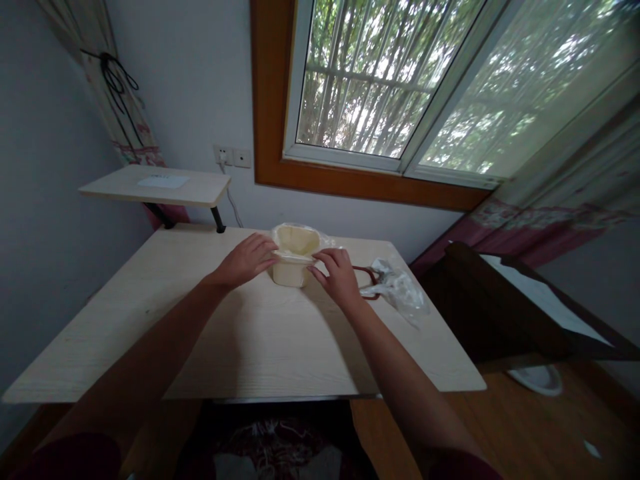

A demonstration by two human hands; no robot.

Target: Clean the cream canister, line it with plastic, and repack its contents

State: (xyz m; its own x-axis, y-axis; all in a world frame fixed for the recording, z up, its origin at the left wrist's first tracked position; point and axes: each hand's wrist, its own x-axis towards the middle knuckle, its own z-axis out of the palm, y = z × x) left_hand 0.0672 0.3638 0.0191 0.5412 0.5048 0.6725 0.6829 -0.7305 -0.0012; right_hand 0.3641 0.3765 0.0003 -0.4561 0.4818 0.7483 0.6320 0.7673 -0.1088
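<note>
A cream-coloured plastic bin (289,275) stands upright on the table, toward its far edge. A clear plastic bag (326,240) lines it, with its edge folded over the rim. My left hand (249,259) pinches the bag at the bin's left rim, thumb below and fingers above. My right hand (338,275) grips the bag's edge at the right rim, its fingers bent. Just right of my right hand lies a crumpled clear bag (403,290), beside a pair of scissors (367,283) with reddish-brown handles, partly covered by plastic.
The pale wooden table (210,360) reaches the wall under the window. A raised shelf (165,190) with a paper sheet stands at the back left. To the right is a dark piece of furniture (500,313) with a white sheet.
</note>
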